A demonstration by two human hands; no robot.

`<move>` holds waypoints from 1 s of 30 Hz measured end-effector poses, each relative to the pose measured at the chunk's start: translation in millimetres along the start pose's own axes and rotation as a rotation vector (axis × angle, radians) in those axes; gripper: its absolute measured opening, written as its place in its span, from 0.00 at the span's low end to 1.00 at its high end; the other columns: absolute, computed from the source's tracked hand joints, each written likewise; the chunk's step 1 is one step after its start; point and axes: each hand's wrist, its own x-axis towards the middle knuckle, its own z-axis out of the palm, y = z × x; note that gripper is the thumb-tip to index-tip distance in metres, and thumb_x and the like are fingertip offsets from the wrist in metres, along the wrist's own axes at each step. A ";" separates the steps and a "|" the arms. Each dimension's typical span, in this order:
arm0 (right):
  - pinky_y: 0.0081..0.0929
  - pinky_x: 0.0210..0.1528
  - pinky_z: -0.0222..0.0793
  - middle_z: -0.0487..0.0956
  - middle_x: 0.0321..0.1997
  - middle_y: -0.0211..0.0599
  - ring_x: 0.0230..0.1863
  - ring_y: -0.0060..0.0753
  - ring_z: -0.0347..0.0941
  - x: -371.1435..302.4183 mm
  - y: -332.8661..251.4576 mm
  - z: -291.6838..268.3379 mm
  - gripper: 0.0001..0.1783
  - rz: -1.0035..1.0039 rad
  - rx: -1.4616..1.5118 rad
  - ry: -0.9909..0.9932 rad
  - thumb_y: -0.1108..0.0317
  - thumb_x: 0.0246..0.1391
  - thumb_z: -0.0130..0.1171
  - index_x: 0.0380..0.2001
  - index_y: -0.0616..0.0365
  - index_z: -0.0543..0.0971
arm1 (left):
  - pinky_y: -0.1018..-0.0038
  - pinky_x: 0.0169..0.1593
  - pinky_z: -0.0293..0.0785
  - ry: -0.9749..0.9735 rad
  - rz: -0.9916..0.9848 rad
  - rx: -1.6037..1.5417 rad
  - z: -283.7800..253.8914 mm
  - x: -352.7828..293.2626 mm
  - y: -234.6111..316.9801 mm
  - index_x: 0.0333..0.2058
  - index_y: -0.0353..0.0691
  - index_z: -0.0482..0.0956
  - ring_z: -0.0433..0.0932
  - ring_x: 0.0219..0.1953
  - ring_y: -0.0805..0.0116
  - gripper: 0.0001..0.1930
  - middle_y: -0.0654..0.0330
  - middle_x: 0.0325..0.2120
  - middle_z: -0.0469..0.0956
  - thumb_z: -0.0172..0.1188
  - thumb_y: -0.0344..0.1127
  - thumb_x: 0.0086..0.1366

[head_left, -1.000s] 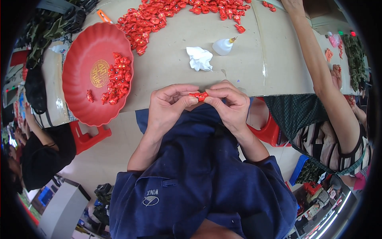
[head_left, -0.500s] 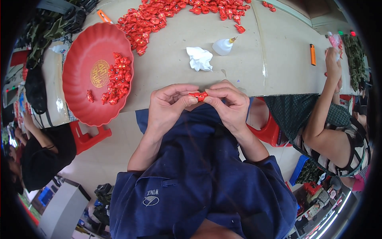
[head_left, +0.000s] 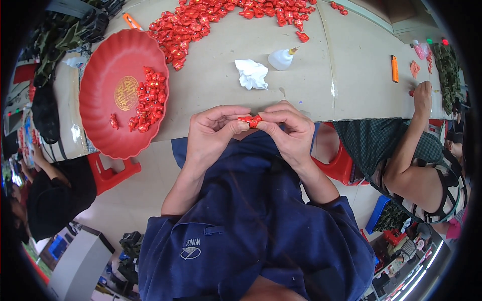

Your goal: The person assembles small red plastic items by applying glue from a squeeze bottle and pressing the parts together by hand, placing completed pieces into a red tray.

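A small shiny red figurine [head_left: 250, 121] is pinched between both my hands at the table's near edge. My left hand [head_left: 215, 128] grips its left end with thumb and forefinger. The other end is between the thumb and fingers of my right hand [head_left: 287, 128]. Fingertips hide parts of the piece. Beyond my hands lie a crumpled white tissue [head_left: 251, 74] and a small white squeeze bottle [head_left: 281, 59] with a narrow yellowish tip. To the left, a scalloped red tray [head_left: 98, 108] holds a cluster of similar red pieces [head_left: 149, 99].
A big heap of red pieces [head_left: 186, 27] spreads along the far side of the table [head_left: 211, 75]. An orange cutter [head_left: 131, 21] lies behind the tray, and an orange lighter [head_left: 394, 68] lies right. Co-workers sit on both sides; a co-worker's hand [head_left: 423, 98] rests near the right end.
My hands and the red figurine look the same. On the right, the co-worker's hand has come down toward the table's near edge, away from the pink bag. The left co-worker's arm has shifted slightly.
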 end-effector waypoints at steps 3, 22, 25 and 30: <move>0.16 0.27 0.70 0.76 0.28 0.36 0.29 0.22 0.72 -0.2 0.0 0.8 0.07 0.013 0.010 0.008 0.79 0.40 0.63 0.28 0.62 0.80 | 0.81 0.34 0.76 -0.002 -0.005 -0.010 0.0 0.3 0.7 0.38 0.31 0.76 0.77 0.31 0.75 0.10 0.57 0.29 0.79 0.57 0.23 0.56; 0.15 0.28 0.70 0.76 0.29 0.35 0.30 0.22 0.72 1.5 -1.4 -0.7 0.08 0.021 0.012 -0.011 0.78 0.40 0.64 0.29 0.61 0.80 | 0.81 0.38 0.74 -0.012 -0.013 -0.002 -1.6 1.2 0.3 0.38 0.31 0.76 0.77 0.33 0.75 0.10 0.58 0.30 0.79 0.57 0.23 0.56; 0.16 0.29 0.71 0.76 0.30 0.35 0.30 0.22 0.73 2.0 -2.6 -0.6 0.08 0.032 0.022 -0.021 0.78 0.41 0.63 0.30 0.62 0.80 | 0.81 0.38 0.74 -0.017 0.020 -0.017 -2.1 0.9 -2.3 0.39 0.31 0.76 0.77 0.34 0.75 0.10 0.58 0.30 0.79 0.57 0.23 0.56; 0.16 0.30 0.71 0.76 0.30 0.36 0.31 0.22 0.73 3.5 -2.3 -1.8 0.08 0.022 0.023 -0.036 0.77 0.42 0.62 0.30 0.62 0.79 | 0.82 0.37 0.74 -0.029 0.016 -0.056 -3.6 0.6 -4.4 0.39 0.32 0.76 0.77 0.34 0.75 0.10 0.59 0.31 0.78 0.57 0.23 0.56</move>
